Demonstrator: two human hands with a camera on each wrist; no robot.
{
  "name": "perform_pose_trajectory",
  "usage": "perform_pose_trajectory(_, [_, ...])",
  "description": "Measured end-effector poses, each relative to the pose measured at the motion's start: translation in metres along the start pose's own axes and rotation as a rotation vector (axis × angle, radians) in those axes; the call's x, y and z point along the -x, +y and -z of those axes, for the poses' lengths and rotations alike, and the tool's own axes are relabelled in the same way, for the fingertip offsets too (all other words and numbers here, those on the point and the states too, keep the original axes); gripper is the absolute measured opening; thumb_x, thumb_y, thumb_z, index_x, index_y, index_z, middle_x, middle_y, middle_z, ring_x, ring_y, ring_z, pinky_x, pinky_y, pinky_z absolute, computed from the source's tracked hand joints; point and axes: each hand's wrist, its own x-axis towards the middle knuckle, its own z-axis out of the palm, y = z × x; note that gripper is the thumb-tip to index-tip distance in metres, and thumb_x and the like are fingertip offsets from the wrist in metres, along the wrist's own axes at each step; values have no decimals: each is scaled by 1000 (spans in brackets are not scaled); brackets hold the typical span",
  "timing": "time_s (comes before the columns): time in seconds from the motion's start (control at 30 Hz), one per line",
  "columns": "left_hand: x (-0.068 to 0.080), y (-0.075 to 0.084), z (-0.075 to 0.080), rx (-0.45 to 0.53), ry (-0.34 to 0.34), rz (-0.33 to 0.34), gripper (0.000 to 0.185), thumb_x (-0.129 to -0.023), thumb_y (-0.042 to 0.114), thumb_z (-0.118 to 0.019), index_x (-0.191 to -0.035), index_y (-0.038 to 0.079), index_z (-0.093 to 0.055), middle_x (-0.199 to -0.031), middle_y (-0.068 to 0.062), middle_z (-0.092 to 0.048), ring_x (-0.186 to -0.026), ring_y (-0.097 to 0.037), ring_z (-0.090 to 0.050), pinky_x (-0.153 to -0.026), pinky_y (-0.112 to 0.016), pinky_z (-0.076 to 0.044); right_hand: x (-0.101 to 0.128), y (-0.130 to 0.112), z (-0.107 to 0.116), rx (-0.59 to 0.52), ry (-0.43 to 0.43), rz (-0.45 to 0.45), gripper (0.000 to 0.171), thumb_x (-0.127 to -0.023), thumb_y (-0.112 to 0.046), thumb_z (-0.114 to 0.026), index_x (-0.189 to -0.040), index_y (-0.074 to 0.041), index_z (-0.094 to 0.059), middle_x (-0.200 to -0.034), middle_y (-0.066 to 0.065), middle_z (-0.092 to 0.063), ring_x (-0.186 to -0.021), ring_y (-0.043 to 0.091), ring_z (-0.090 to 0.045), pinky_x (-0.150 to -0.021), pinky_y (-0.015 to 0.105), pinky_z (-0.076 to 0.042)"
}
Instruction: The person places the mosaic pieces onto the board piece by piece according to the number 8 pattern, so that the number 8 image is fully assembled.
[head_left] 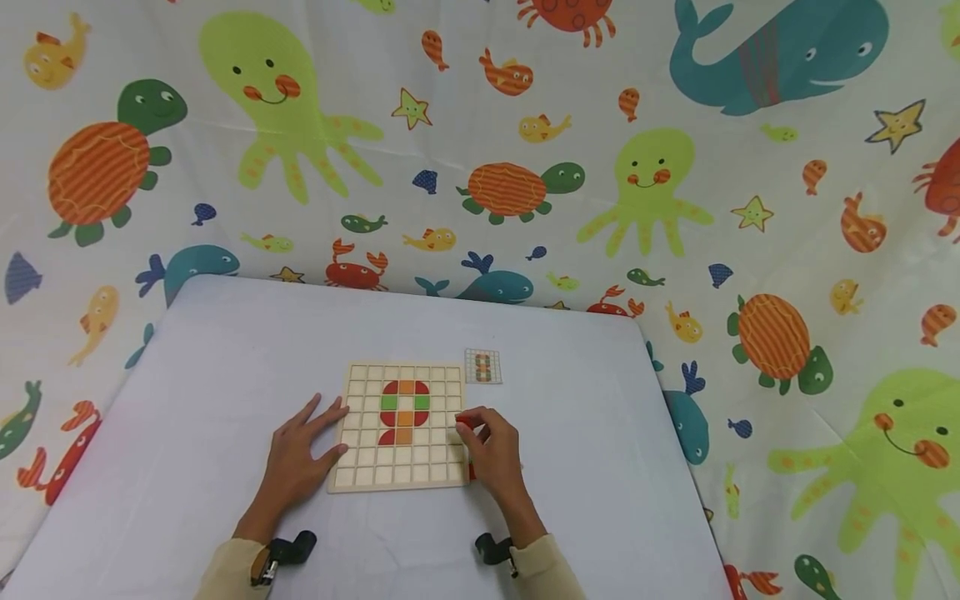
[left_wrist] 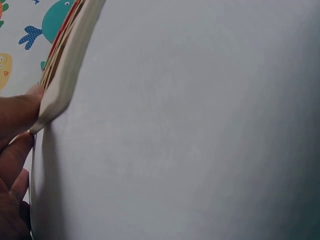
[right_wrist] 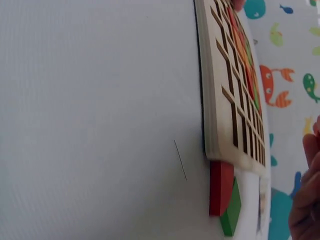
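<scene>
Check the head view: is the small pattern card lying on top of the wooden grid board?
No, the pattern card lies on the table just beyond the grid board, at its far right corner.

We seem to be in a staged play or recording corner rather than a lived-in room: a children's sea-animal cloth [head_left: 675,192] of turtles, octopuses and whales hangs all around as a backdrop, and a plain pale table [head_left: 225,375] carries a wooden grid puzzle board [head_left: 360,467] and small pattern card [head_left: 483,366].

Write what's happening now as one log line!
left hand: rests on grid board edge | right hand: pinches red piece at board's right side | pattern card: behind board
</scene>
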Motion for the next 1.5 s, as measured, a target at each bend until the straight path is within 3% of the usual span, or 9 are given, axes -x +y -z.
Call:
perform_pose_trajectory(0.27, [0,-1,1,3,-4,2,62,-85,13,-85,-144,12,-66,-156,-17,-57,-153,-51,-38,-113,-78,-27,7,-10,-24,-17,10,-1,17,-94,-28,-82,-110,-24,-84,-86,-6,-70,-75,6,-55,-63,18,-48])
perform_pose_trajectory(0.53, [0,0,1,7,-8,5,63,-85,13,-85,-145,12,-65,-157,-18,-57,-153,-51,-38,-113,-78,-27,10,-17,-38,-8,-36,-13,21,-103,-25,-71,-121,-20,-82,-92,-5,-64,-79,6,-57,-65,18,-51])
perform_pose_trajectory(0.7, [-1,0,1,1,-15,9,62,-86,14,-85,-145,12,-65,-157,-18,-56,-153,-50,-37,-113,-77,-27,11,-18,-40,10,-77,-17,27,-103,-24,-71,-128,-16,-79,-97,-3,-63,-81,5,-54,-65,17,-48])
perform_pose_trajectory(0.97, [-2,-3,0,3,-15,6,63,-86,14,-85,-145,13,-65,-158,-18,-56,-153,-50,-37,-113,-76,-27,9,-20,-45,164,-16,0,17,-90,-23,-86,-107,-20,-87,-89,-7,-66,-76,1,-52,-63,17,-45])
perform_pose_trajectory(1.17, [-1,-4,-1,-5,-14,3,61,-86,16,-85,-144,12,-65,-157,-19,-56,-153,-50,-38,-112,-77,-28,8,-23,-49,239,6,3,11,-84,-21,-92,-93,-17,-87,-84,-6,-68,-77,3,-57,-63,18,-43])
perform_pose_trajectory(1.5, [1,-1,0,6,-7,4,61,-86,15,-85,-144,12,-66,-156,-19,-57,-153,-49,-38,-113,-75,-28,7,-22,-54,299,-11,6,12,-82,-24,-93,-90,-17,-87,-83,-7,-70,-78,4,-61,-65,18,-43])
